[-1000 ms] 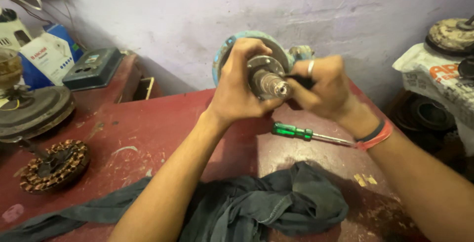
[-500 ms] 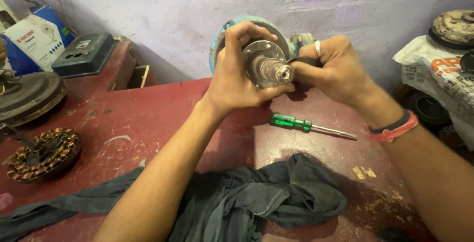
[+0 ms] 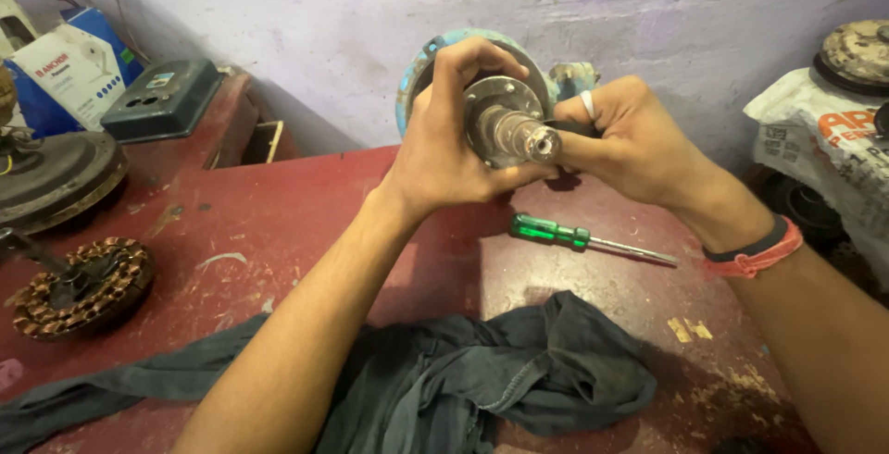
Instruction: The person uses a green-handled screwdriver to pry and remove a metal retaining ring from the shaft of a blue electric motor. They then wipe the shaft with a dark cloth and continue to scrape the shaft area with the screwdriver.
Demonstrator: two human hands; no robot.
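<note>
I hold a round fan motor (image 3: 505,107) up above the red table (image 3: 278,204), its blue housing facing away and its metal plate and shaft end toward me. My left hand (image 3: 444,144) wraps the motor from the left, fingers curled over the top rim. From the right, my right hand (image 3: 630,139) grips the motor with a ring on one finger and thumb and fingers close to the shaft. A green-handled screwdriver (image 3: 579,236) lies on the table just below my hands.
A dark grey cloth (image 3: 500,380) lies bunched at the table's near side. A copper-wound stator (image 3: 79,287) and a dark round cover (image 3: 51,176) sit at the left, with a grey box (image 3: 162,98) and a carton (image 3: 74,70) behind. Another motor on newspaper (image 3: 857,56) stands at right.
The view has shifted slightly and the motor with both hands sits a little lower and more centred. Both hands keep their grip; the screwdriver and cloth have not moved.
</note>
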